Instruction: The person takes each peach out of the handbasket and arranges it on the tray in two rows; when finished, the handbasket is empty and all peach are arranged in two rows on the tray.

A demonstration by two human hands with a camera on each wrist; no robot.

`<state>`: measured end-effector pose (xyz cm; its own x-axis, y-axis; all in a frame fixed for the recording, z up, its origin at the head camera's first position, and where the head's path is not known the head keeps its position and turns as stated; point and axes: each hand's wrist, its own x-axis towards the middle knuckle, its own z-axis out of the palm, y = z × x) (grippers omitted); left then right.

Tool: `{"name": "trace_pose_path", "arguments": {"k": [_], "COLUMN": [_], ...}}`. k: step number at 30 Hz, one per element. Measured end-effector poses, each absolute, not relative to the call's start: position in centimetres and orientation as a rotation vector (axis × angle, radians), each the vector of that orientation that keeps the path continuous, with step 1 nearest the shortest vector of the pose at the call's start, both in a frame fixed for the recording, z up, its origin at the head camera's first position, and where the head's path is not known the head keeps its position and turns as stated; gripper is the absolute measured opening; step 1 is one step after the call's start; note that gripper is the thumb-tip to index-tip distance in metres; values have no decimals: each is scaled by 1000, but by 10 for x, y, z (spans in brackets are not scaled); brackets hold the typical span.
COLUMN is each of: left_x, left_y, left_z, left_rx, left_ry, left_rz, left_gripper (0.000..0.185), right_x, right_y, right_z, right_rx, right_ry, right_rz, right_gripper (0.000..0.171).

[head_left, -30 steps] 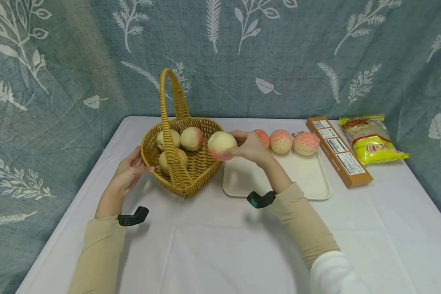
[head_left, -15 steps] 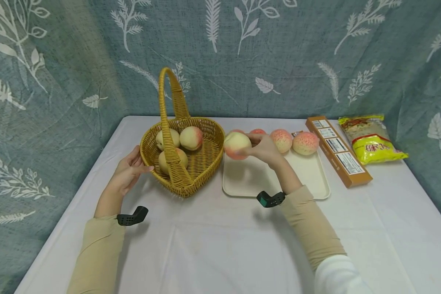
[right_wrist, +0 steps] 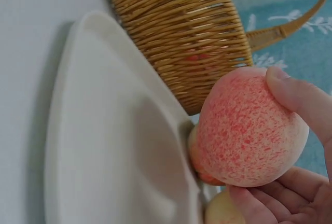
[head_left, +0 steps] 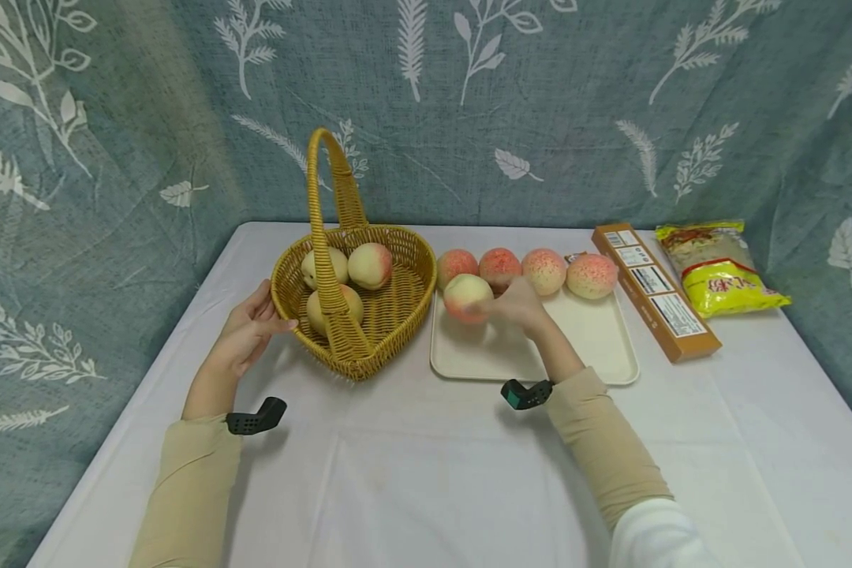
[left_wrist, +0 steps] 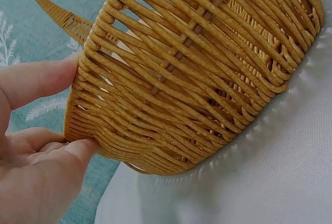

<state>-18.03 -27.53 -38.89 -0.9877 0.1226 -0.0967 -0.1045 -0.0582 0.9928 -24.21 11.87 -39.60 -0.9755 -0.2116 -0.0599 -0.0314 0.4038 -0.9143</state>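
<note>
The right hand [head_left: 517,304], blurred in the head view, grasps a peach [head_left: 467,298] between thumb and fingers, over the near side of the tray [head_left: 561,339]; whether fruit and tray touch cannot be told. Just beyond this grip lies a row of four peaches [head_left: 543,272], the second partly hidden by the hand. To its left stands the wicker basket [head_left: 390,335], its handle [head_left: 316,201] partly covering three peaches inside [head_left: 370,266]. The left hand [head_left: 248,335] pinches the basket's far-left edge, fingertips partly hidden.
</note>
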Motion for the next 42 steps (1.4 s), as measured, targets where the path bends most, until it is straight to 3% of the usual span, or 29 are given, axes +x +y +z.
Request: {"name": "trace_pose_path", "arguments": {"k": [4, 31, 42], "left_x": [-181, -181, -181], "left_y": [-275, -274, -274], "left_z": [-389, -389, -389], "left_rx": [25, 9, -6], "left_ry": [2030, 2034, 2039], "left_rz": [2187, 2188, 2184], "left_gripper": [94, 94, 94], "right_x": [-243, -235, -237], "right_y": [115, 97, 102], "right_z": [-404, -403, -400], "right_rx": [-255, -474, -488], "right_ry": [2548, 2765, 2651], "right_rz": [-1569, -1251, -1329], "right_gripper": [60, 79, 69]}}
